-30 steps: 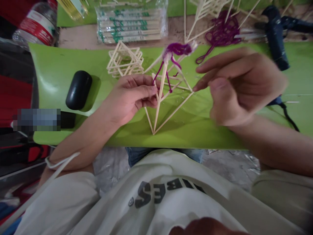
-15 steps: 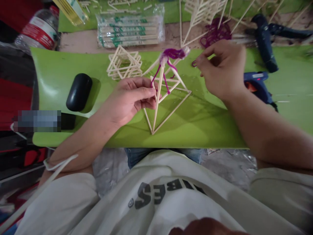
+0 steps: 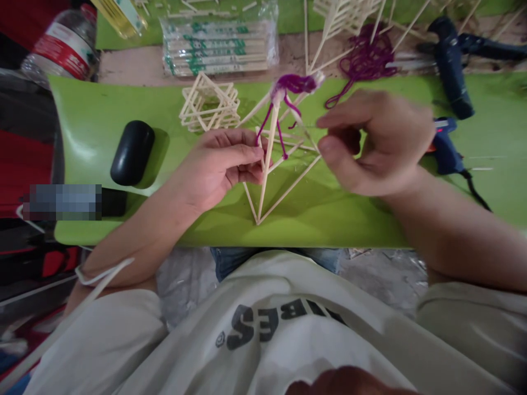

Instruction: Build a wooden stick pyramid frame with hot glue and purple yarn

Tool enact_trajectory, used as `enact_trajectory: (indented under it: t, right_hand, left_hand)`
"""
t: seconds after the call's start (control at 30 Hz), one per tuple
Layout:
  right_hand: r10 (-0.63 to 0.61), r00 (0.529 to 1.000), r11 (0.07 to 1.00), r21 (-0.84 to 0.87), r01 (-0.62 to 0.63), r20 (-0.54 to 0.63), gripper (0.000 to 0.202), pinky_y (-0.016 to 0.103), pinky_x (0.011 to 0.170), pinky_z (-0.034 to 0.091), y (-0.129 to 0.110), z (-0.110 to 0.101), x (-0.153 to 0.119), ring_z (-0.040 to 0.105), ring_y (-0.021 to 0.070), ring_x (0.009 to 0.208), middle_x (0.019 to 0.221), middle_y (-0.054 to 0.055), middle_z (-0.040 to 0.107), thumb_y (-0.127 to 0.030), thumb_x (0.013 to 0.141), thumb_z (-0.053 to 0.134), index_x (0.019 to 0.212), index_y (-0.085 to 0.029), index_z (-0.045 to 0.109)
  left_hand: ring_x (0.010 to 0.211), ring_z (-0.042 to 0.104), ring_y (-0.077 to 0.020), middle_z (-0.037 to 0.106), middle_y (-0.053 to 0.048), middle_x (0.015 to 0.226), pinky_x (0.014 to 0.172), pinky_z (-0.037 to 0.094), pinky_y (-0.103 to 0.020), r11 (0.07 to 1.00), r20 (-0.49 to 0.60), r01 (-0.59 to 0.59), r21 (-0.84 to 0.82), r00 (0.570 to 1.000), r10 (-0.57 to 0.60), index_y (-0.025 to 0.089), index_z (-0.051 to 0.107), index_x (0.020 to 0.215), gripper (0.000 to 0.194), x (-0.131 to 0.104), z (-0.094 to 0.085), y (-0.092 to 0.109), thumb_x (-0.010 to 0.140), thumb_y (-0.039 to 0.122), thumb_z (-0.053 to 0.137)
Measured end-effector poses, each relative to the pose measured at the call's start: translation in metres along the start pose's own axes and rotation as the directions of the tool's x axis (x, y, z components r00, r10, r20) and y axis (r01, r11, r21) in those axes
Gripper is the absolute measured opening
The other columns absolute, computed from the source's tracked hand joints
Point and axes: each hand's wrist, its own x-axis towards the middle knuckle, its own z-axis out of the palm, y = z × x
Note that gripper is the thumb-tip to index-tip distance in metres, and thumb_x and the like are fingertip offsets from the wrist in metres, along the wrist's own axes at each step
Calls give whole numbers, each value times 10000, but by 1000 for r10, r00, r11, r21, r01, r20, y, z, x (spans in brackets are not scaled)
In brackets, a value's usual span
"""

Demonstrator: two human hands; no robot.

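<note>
A pyramid-shaped frame of thin wooden sticks [image 3: 267,164] stands on the green mat, with purple yarn [image 3: 296,84] wound at its top and strands hanging down to its crossbars. My left hand [image 3: 230,162] grips one side of the frame, thumb and fingers closed on a stick. Just right of the frame hovers my right hand [image 3: 373,142], slightly blurred, its thumb and index fingertips apart and no object visible between them. Behind that hand lies a loose tangle of purple yarn [image 3: 366,60], one loop trailing toward the mat.
A woven stick lattice [image 3: 209,104] and a black mouse-shaped object [image 3: 132,153] lie to the left. Packaged sticks [image 3: 218,49] lie behind. A blue glue gun [image 3: 447,148] and a dark-handled tool [image 3: 453,71] are at right. A bottle [image 3: 61,46] stands at far left.
My right hand has moved right and nearer to me, away from the yarn loop, and its fingertips have parted. My left hand keeps its grip on the frame.
</note>
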Motion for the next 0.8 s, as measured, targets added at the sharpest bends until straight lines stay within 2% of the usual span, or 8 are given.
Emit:
enact_trajectory:
  t: [0.07, 0.17, 0.23, 0.4, 0.53, 0.8]
  right_hand:
    - [30, 993, 999, 17, -32, 118, 293, 261, 561, 538, -12, 2, 2, 625, 94, 556, 873, -19, 818, -206, 993, 728, 1279, -259, 764]
    - [86, 975, 996, -21, -84, 205, 265, 261, 591, 577, -18, 3, 1, 690, 105, 579, 888, -34, 843, -214, 1040, 674, 1280, -277, 767]
    - [101, 974, 995, -35, -95, 205, 203, 266, 576, 562, -17, 4, 0, 697, 116, 578, 817, -38, 815, -253, 1060, 666, 1222, -266, 789]
    - [140, 970, 990, -63, -130, 200, 145, 271, 590, 558, -17, 8, -1, 689, 113, 581, 814, -47, 819, -259, 1059, 657, 1096, -276, 797]
    - [199, 959, 978, -104, -181, 200, 97, 298, 576, 539, -20, 9, -4, 637, 123, 534, 696, -67, 738, -283, 1032, 689, 1043, -294, 785]
    - [178, 964, 980, -125, -156, 197, 114, 321, 564, 511, -20, 10, -5, 691, 144, 584, 756, -60, 771, -231, 993, 674, 1045, -300, 749]
  left_hand:
    - [680, 756, -125, 808, -8, 835, 701, 688, -247, 1000, 4, 1, -1, 1000, -1, 182, 835, 910, 93, 0, 0, 0, 856, 240, 885]
    - [704, 762, -125, 812, -8, 848, 738, 696, -252, 1000, 14, -8, -4, 1000, 8, 187, 842, 904, 105, 0, -1, 0, 877, 261, 911]
    - [711, 763, -121, 820, -5, 863, 744, 695, -255, 1000, 22, -9, -11, 1000, 9, 190, 848, 921, 102, 0, -1, -1, 891, 262, 913]
    - [720, 760, -115, 826, 7, 852, 756, 690, -268, 999, 51, 11, -52, 999, -8, 190, 838, 921, 119, -1, -2, -1, 874, 250, 929]
    - [723, 737, -110, 816, 18, 836, 758, 689, -264, 998, 64, 20, -58, 998, -16, 208, 842, 916, 103, -2, -1, 0, 878, 256, 925]
    - [721, 743, -105, 805, 3, 836, 729, 680, -236, 997, 95, 12, -71, 996, -6, 187, 832, 893, 109, -1, -2, 0, 905, 253, 917]
